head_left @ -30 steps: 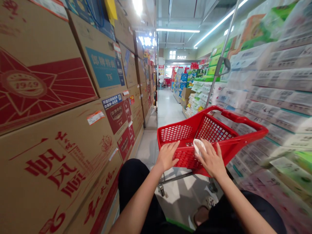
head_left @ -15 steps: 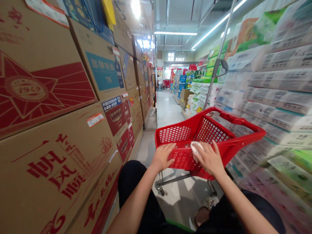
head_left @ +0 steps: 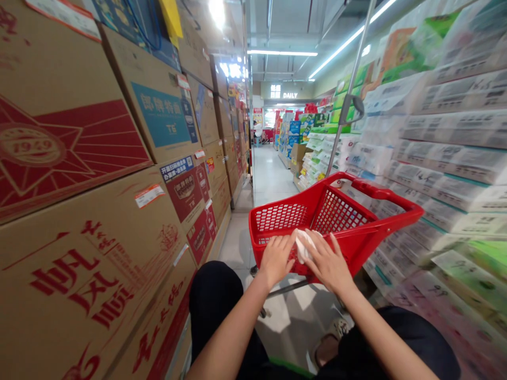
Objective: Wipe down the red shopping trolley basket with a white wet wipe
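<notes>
A red plastic shopping cart (head_left: pixel 356 245) stands in front of me, with lattice basket walls and its handle toward the right. My right hand (head_left: pixel 327 261) presses a crumpled white cloth or tissue (head_left: pixel 304 247) against the near side of the basket. Its fingers lie over the white piece, and I cannot tell its exact material. Beside it, my left hand (head_left: pixel 277 258) rests on the basket's near rim with fingers stretched out and holding nothing. The two hands are close together, the white piece lying between them. Part of the cart's near wall is hidden behind my hands.
Stacked cardboard cartons (head_left: pixel 91 253) line the left side. Packs of tissue paper (head_left: pixel 447 153) are piled on the right, with a metal pole (head_left: pixel 348 100) in front of them. A tiled aisle (head_left: pixel 271 174) runs ahead, where a person (head_left: pixel 258 131) is seen far off.
My right hand has slid left along the basket with the white piece. My left hand has shifted slightly right, closing the gap. The cart has turned or shifted a little.
</notes>
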Available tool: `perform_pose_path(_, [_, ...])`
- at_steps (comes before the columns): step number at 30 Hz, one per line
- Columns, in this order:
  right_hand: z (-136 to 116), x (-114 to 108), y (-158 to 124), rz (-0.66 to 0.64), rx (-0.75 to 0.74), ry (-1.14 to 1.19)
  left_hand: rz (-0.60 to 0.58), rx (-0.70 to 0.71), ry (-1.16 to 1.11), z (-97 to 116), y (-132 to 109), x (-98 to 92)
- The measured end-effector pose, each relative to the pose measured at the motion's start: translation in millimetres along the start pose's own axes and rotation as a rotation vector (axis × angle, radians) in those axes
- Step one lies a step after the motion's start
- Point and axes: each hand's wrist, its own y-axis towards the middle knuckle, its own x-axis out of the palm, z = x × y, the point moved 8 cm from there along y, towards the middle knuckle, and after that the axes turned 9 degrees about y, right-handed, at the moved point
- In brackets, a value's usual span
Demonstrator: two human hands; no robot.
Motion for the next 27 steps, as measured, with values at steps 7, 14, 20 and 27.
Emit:
perform_pose_path(7, [73, -33, -16, 0.138, 0.197, -0.134, -0.033, 0.043, -0.01, -8, -2, -1.4])
perform_pose_path(14, [58, -23, -6, 0.092, 0.135, -0.088, -0.057, 0.075, 0.021, -30, 4, 6.3])
perform_pose_path(20, [31, -12, 18, 0.095, 0.115, -0.021, -0.029, -0.042, 0.056, -25, 24, 11.1])
perform_pose_path(27, [34, -23, 29, 0.054, 0.046, -0.025, 0.039, -0.009, 0.044, 5, 38, 14.8])
